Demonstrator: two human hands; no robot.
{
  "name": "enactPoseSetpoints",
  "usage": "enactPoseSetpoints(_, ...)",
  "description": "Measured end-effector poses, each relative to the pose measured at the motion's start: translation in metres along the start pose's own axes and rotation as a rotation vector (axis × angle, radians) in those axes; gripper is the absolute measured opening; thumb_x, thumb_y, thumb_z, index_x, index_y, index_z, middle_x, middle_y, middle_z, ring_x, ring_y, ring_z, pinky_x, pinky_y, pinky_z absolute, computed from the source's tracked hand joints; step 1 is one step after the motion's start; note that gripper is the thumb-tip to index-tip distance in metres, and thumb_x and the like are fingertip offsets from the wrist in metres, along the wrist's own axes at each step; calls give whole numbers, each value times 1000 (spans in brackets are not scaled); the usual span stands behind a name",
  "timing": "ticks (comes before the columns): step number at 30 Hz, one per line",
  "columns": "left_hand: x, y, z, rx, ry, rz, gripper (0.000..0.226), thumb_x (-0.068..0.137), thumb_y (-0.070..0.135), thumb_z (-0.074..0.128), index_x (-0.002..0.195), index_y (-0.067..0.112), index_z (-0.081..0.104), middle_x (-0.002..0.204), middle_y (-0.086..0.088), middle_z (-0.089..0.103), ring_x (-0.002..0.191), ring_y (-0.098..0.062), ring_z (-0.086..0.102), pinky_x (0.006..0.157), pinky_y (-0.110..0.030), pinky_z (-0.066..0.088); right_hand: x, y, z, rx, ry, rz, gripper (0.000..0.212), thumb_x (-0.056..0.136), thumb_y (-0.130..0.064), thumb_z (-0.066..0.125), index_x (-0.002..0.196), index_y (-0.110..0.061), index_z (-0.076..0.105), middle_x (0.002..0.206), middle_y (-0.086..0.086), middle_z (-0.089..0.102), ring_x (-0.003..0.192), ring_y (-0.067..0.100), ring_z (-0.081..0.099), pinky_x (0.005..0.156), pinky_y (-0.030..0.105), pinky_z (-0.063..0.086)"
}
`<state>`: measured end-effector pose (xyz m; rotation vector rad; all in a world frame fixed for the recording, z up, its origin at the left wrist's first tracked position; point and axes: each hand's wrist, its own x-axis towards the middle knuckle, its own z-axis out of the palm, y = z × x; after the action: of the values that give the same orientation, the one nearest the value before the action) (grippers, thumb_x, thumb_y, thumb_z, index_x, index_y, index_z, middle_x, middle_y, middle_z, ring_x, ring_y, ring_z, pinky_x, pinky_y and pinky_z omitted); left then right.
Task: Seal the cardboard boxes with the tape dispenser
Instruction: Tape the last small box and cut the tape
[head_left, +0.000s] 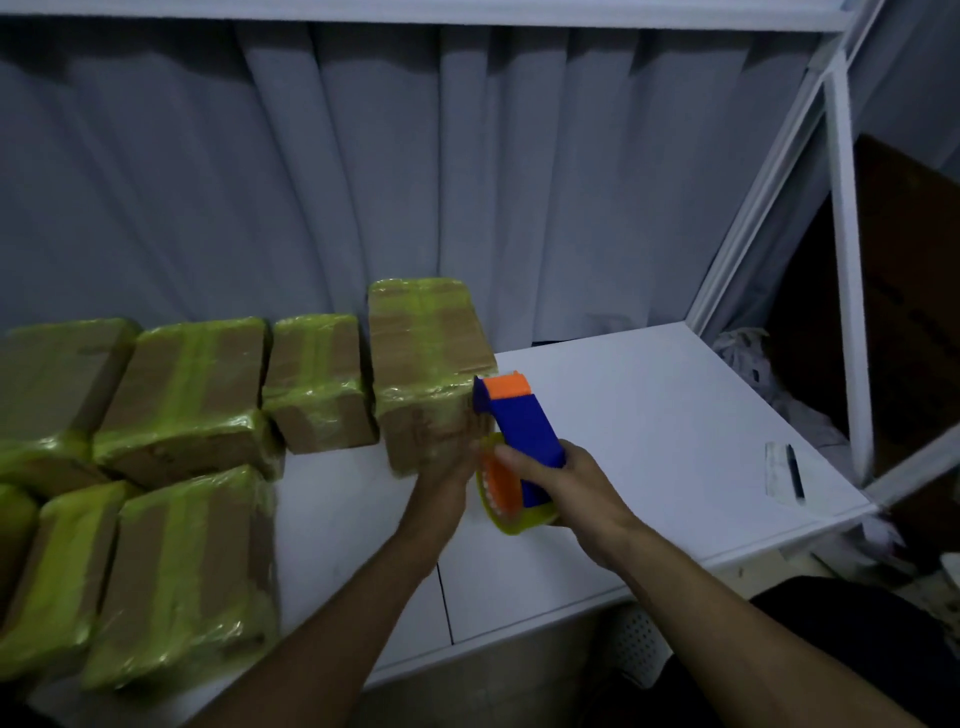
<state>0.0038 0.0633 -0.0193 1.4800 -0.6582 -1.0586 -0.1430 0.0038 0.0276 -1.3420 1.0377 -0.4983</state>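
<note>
A cardboard box (426, 343) wrapped in yellow-green tape stands on the white table (649, 415), right of the other boxes. My right hand (566, 493) grips a blue and orange tape dispenser (519, 431) with a yellow-green roll, its head against the box's right front corner. My left hand (441, 483) presses the box's front face just left of the roll; its fingers are blurred.
Several taped boxes (187, 384) fill the table's left side in two rows. A small card with a dark pen (784, 470) lies near the right edge. A grey curtain hangs behind. A white shelf frame (847, 291) stands at the right.
</note>
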Motion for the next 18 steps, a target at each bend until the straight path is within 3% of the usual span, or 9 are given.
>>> enactPoseSetpoints(2,-15,-4,-7,-293,-162,-245,45,93,55,49,123,26,64,123,-5,69,115,-22,64,101,-45,49,-1,-1,10,60,-71,38,66,68,-53,80,122,-19,63,110,6,73,103,23,72,86,40,62)
enactPoseSetpoints(5,-29,-5,-33,-622,-218,-249,50,95,43,50,132,10,61,129,-15,65,120,-31,61,100,-48,49,-2,-4,23,200,-150,126,48,83,-47,73,121,-19,67,109,8,76,105,28,72,90,50,60)
enactPoseSetpoints(7,-35,-3,-49,-683,-191,-254,45,93,35,55,127,6,64,123,-15,67,114,-31,64,93,-47,52,-1,-5,29,150,-155,153,33,95,-50,60,114,-25,70,105,4,77,105,25,71,94,52,57)
enactPoseSetpoints(9,-36,-3,-58,-645,-158,-251,43,90,32,59,124,7,65,117,-12,70,110,-27,67,89,-44,54,3,-3,36,43,-134,172,45,97,-63,50,113,-26,71,108,4,75,107,24,68,102,52,52)
enactPoseSetpoints(12,-35,-3,-60,-412,-65,-200,41,84,35,67,120,15,69,111,-4,74,101,-20,71,81,-39,58,12,11,40,-171,-112,208,87,83,-81,53,131,-9,60,122,17,69,104,26,66,103,48,52)
enactPoseSetpoints(15,-32,-7,-54,-218,5,-237,38,82,32,77,116,16,71,106,-5,76,96,-21,73,76,-38,60,14,17,35,-320,-102,253,84,94,-59,62,152,-4,34,134,11,58,116,23,59,91,31,46)
enactPoseSetpoints(18,-26,-23,-43,-50,95,-316,38,74,38,85,102,14,75,98,-6,77,89,-23,74,79,-42,61,18,22,30,-415,-147,277,79,101,-46,59,159,-6,24,158,11,41,138,26,47,94,28,39)
